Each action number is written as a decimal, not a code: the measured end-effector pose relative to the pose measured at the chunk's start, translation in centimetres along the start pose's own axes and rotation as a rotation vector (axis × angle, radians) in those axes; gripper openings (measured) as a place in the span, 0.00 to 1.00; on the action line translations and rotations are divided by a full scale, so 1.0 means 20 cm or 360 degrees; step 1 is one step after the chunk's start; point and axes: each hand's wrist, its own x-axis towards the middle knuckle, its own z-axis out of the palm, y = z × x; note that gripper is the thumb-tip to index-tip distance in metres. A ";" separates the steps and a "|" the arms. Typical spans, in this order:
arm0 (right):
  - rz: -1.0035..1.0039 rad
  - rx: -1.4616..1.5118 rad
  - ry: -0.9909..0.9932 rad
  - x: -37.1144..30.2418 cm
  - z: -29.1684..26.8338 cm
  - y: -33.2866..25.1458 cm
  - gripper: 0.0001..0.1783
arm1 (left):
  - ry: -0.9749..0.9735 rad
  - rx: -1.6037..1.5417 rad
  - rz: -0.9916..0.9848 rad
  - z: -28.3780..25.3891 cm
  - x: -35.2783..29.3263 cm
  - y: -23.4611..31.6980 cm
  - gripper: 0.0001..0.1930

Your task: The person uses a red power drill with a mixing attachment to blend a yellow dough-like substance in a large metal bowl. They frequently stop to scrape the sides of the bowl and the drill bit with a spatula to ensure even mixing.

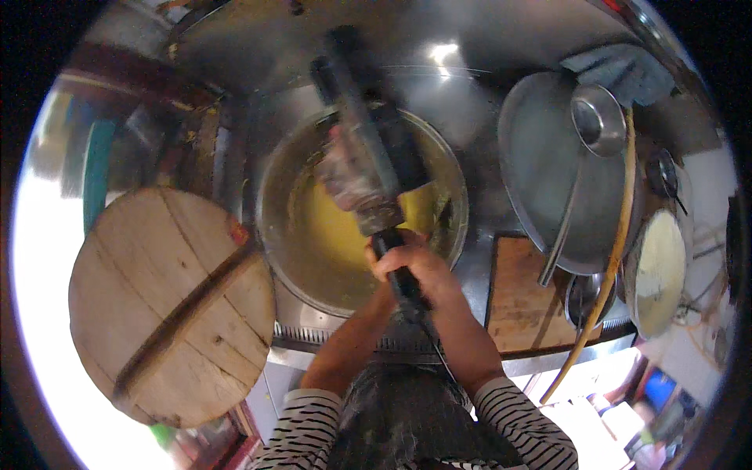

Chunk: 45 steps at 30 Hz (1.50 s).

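Both my hands close on the black handle of a bulky power tool (380, 176), its metal and black body smeared and blurred by motion. My right hand (425, 269) wraps over the handle from the right. My left hand (377, 269) meets the handle from the left, mostly hidden by the tool and the right hand. A thin cord trails from the handle's end toward my dark apron. The tool's head slants away over a large round metal pot (272, 227). Yellow liquid (323, 223) fills its lower part. The tool's far end is too blurred to make out.
A round wooden lid (149, 274) with a bar handle leans at the left. On the right lie a large metal basin (540, 172), a long-handled ladle (597, 117), a wooden stick (623, 227), a wooden board (523, 301) and a grey cloth (623, 70).
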 end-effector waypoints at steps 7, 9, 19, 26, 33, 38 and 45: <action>-0.0086 0.0302 0.0094 -0.10 -0.12 -0.07 0.21 | 0.0167 0.0451 -0.0203 -0.63 -0.68 -0.74 0.14; -0.0069 0.0305 0.0053 -0.14 -0.15 -0.08 0.22 | -0.0180 0.0759 -0.0396 -0.80 -0.74 -0.75 0.15; 0.0053 0.0601 0.0065 -0.48 -0.09 -0.03 0.23 | 0.0113 -0.0013 0.0176 -0.23 -0.64 -0.52 0.21; 0.0203 0.0990 -0.0128 -0.50 -0.04 0.09 0.21 | 0.0624 0.0883 -0.0381 -0.44 -1.11 -0.45 0.20; 0.0161 0.1043 -0.0288 -0.24 -0.07 0.23 0.22 | 0.0442 0.0586 -0.0501 -0.42 -1.23 -0.32 0.19; 0.0054 0.0883 -0.0251 -0.09 -0.05 0.19 0.24 | 0.0962 0.0456 -0.0796 -0.20 -1.48 -0.41 0.18; -0.0047 0.0404 -0.0113 -0.10 -0.06 0.05 0.25 | 0.1078 0.0387 -0.0874 0.33 -1.61 -0.55 0.21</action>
